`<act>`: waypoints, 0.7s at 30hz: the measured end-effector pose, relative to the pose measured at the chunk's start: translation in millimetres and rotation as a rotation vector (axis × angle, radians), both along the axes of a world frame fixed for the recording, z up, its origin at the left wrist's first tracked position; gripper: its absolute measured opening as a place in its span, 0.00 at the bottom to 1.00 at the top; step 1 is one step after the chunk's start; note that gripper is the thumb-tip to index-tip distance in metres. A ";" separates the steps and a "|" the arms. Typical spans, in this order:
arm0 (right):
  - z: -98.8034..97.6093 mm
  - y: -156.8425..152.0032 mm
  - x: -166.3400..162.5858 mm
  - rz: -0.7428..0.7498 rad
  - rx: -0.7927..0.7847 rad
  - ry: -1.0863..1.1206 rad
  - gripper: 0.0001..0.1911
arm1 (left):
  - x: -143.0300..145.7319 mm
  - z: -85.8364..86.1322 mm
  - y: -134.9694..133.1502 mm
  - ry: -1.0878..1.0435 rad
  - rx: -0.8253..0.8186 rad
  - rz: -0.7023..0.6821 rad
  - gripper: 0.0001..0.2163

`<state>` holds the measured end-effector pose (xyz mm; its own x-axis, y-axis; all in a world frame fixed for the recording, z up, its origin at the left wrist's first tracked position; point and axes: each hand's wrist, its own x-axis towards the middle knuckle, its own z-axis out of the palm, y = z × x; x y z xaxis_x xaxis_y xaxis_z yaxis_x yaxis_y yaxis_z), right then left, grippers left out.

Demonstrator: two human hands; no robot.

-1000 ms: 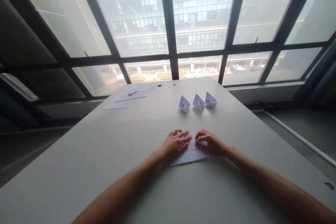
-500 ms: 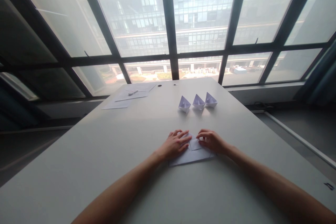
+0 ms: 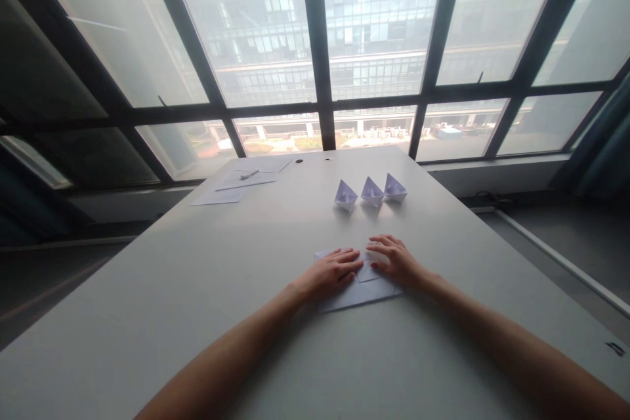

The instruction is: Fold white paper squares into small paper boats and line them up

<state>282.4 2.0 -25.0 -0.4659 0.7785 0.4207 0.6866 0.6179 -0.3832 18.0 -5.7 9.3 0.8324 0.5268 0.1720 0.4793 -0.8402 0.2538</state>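
Paper (image 3: 361, 293), white and partly folded, lies on the grey table (image 3: 197, 275) just below the frame's centre. The left hand (image 3: 331, 272) presses flat on its left part, fingers stretched out and clasping nothing. The right hand (image 3: 396, 261) rests likewise open on the right part. Three paper boats (image 3: 373, 191) stand in a row above. Loose sheets (image 3: 231, 184) lie toward the upper left.

Office or meeting room, upper floor. Large plain white table (image 3: 197, 289) with two cable holes (image 3: 298, 160) at far end. Loose sheets (image 3: 246, 178) and pen (image 3: 249, 174) lying there. Wall of dark-framed windows (image 3: 256, 33); glass-fronted office block (image 3: 374, 20) opposite. Dark curtain (image 3: 605, 151) at right edge.
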 end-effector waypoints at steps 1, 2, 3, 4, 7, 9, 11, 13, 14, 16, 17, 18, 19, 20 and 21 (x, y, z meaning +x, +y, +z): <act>-0.7 0.3 -0.3 0.006 -0.006 -0.008 0.16 | -0.2 -0.6 0.3 0.002 -0.001 0.000 0.19; -1.4 0.6 -0.5 0.013 -0.010 -0.014 0.15 | -0.3 -1.2 0.7 0.002 -0.001 0.002 0.19; -2.2 1.1 -0.7 0.020 -0.011 -0.016 0.14 | -0.3 -1.8 0.9 0.003 -0.001 0.004 0.19; -2.9 1.5 -0.7 0.023 -0.010 -0.016 0.15 | -0.3 -2.3 1.0 0.004 0.001 0.004 0.19; -5.1 3.0 -0.2 0.033 0.007 -0.007 0.17 | 0.0 -3.1 0.4 0.002 0.010 0.009 0.18; -5.7 3.6 0.3 0.056 0.015 -0.013 0.16 | 0.1 -3.2 -0.5 0.005 0.024 0.042 0.18; -5.6 3.7 0.7 0.071 0.009 -0.025 0.16 | -0.1 -3.1 -1.1 0.027 0.045 0.100 0.19; -5.3 3.7 0.8 0.069 -0.001 -0.034 0.15 | -0.6 -3.3 -1.2 0.053 0.065 0.149 0.19; -5.2 3.8 0.7 0.066 -0.002 -0.034 0.15 | -0.9 -3.4 -1.1 0.061 0.072 0.162 0.20; -5.5 4.0 0.5 0.066 0.006 -0.028 0.15 | -1.5 -3.8 -0.4 0.061 0.082 0.167 0.20; -5.7 4.1 0.4 0.066 0.013 -0.025 0.15 | -1.6 -4.0 0.0 0.058 0.085 0.159 0.20; -5.9 4.2 0.3 0.066 0.020 -0.023 0.15 | -1.8 -4.2 0.5 0.056 0.087 0.143 0.20; -5.9 4.1 0.2 0.066 0.026 -0.024 0.15 | -1.8 -4.3 1.0 0.056 0.086 0.121 0.21; -5.7 3.9 0.2 0.065 0.030 -0.027 0.15 | -1.8 -4.4 1.5 0.057 0.079 0.098 0.21; -5.2 3.5 0.2 0.064 0.032 -0.032 0.14 | -1.8 -4.3 1.9 0.059 0.066 0.078 0.22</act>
<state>282.6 5.4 -30.2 -0.5278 0.7329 0.4293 0.6568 0.6727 -0.3408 16.3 -3.8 5.0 0.7987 0.5799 0.1606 0.5567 -0.8134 0.1690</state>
